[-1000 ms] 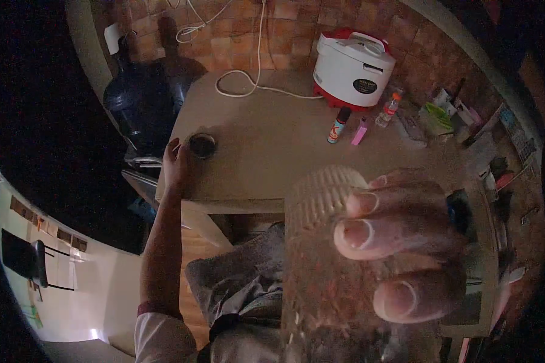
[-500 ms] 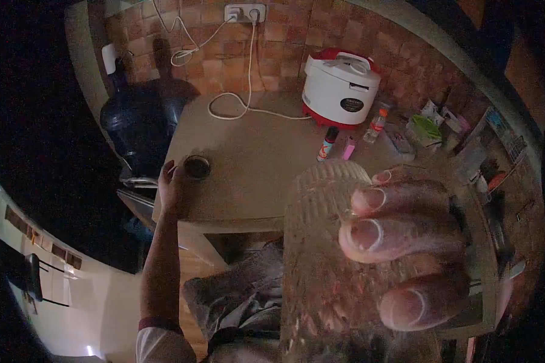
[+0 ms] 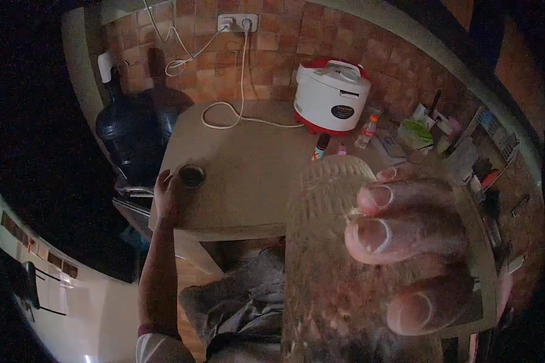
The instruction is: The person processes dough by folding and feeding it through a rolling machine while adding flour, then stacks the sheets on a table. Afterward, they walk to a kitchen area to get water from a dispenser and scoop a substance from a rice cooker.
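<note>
Very close to the camera, my right hand (image 3: 415, 221) grips a clear ribbed drinking glass (image 3: 330, 187), its fingertips pressed along the side. The glass fills much of the lower right, blurred, and the table shows through it. At the table's left edge rests my left hand (image 3: 166, 192), its thumb and fingers loosely apart. Right beside those fingers is a small dark round container (image 3: 192, 176) with a shiny rim.
A white and red rice cooker (image 3: 332, 97) stands at the back of the table (image 3: 242, 181). Near it are a small bottle (image 3: 366, 131) with an orange cap and a dark-capped tube (image 3: 321, 147). A large blue water jug (image 3: 130, 130) is at the left.
The view has tilted slightly, so the table and rice cooker sit a little lower and further left. Both hands keep nearly the same pose, the glass still held close to the camera.
</note>
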The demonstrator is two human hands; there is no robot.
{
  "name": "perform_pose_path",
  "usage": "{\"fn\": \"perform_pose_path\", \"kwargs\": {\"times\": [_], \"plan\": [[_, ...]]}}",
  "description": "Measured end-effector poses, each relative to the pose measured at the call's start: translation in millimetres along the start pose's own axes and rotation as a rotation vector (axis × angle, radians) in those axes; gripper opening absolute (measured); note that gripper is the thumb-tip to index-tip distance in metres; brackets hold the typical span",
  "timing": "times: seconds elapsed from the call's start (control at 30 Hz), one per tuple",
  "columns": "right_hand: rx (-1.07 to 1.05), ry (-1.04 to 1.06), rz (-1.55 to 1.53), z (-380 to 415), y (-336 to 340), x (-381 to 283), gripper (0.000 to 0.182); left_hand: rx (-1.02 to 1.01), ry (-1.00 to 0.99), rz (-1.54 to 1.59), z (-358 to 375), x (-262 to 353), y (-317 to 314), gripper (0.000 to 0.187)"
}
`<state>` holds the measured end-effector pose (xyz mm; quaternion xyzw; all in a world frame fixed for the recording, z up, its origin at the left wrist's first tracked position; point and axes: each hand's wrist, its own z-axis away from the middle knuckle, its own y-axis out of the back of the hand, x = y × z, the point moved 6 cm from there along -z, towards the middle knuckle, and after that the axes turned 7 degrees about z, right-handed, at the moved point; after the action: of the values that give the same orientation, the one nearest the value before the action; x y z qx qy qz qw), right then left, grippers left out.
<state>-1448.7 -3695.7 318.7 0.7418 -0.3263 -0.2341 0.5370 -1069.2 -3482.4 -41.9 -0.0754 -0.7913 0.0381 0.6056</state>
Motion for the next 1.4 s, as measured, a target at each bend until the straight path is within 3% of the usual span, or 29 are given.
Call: {"fn": "perform_pose_path", "kwargs": {"times": [0.2,0.4,0.5,0.6,0.8,0.9,1.0,1.2,1.3,1.4], "plan": [[0.025,-0.005,0.002,2.3,1.9,-2.3,0.043,-0.007,0.101,0.094,-9.6,-24.1,8.4,0.046],[0.051,-0.011,0.013,7.8,6.3,-3.5,0.044,-0.002,-0.051,-0.159,-6.6,-4.6,5.2,0.043],[0.062,-0.01,0.019,9.4,7.9,-6.0,0.045,0.011,0.064,0.048,-15.8,-32.0,10.8,0.042],[0.069,-0.014,0.03,10.9,10.7,-8.4,0.046,0.04,0.01,-0.002,-18.9,-36.7,16.5,0.042],[0.082,-0.015,0.049,12.5,16.2,-15.9,0.047,-0.008,0.029,0.207,-8.3,-22.2,5.2,0.043],[0.091,-0.011,0.064,9.7,17.1,-21.7,0.048,0.067,0.094,0.074,-0.4,-3.0,2.9,0.044],[0.095,-0.015,0.073,12.1,22.1,-24.0,0.049,0.023,-0.031,-0.031,-12.6,-18.6,13.2,0.045],[0.112,-0.012,0.1,12.9,26.3,-29.9,0.051,-0.026,-0.085,-0.148,-1.0,1.4,3.3,0.047],[0.118,-0.018,0.112,15.4,28.8,-30.3,0.052,-0.007,-0.008,0.086,-7.6,-19.0,8.4,0.048],[0.129,-0.016,0.114,16.2,28.9,-33.2,0.052,0.018,-0.018,0.001,-5.3,-12.7,10.5,0.048]]}}
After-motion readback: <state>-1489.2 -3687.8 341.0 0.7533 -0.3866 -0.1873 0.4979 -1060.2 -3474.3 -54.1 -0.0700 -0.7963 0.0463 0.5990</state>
